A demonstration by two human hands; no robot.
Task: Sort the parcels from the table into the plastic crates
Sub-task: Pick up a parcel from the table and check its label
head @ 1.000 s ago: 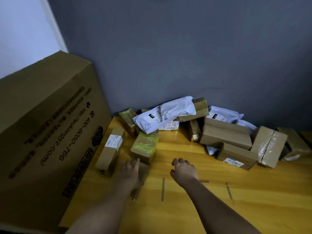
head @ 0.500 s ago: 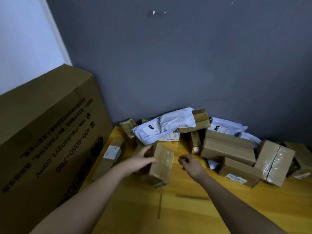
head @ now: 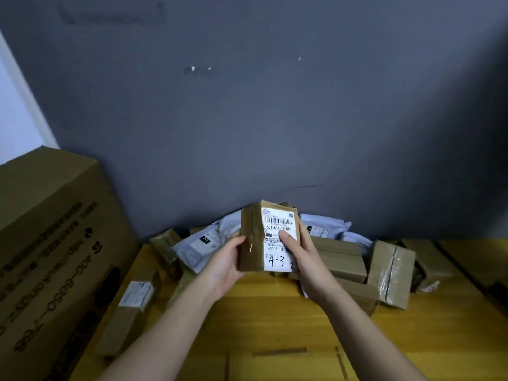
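Both hands, left and right, grip one small brown taped cardboard parcel, label up, above the yellow wooden counter.

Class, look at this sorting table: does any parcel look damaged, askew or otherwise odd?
Yes: the taped brown cardboard box right of the pile stands tilted, leaning on flatter boxes, its clear tape wrinkled along a dark seam. The small labelled parcel held in both hands looks intact.

Looks like a parcel-sorting corner in a back room: labelled cardboard parcels and grey mailer bags heaped on a wooden table, big shipping carton alongside, bare grey wall.
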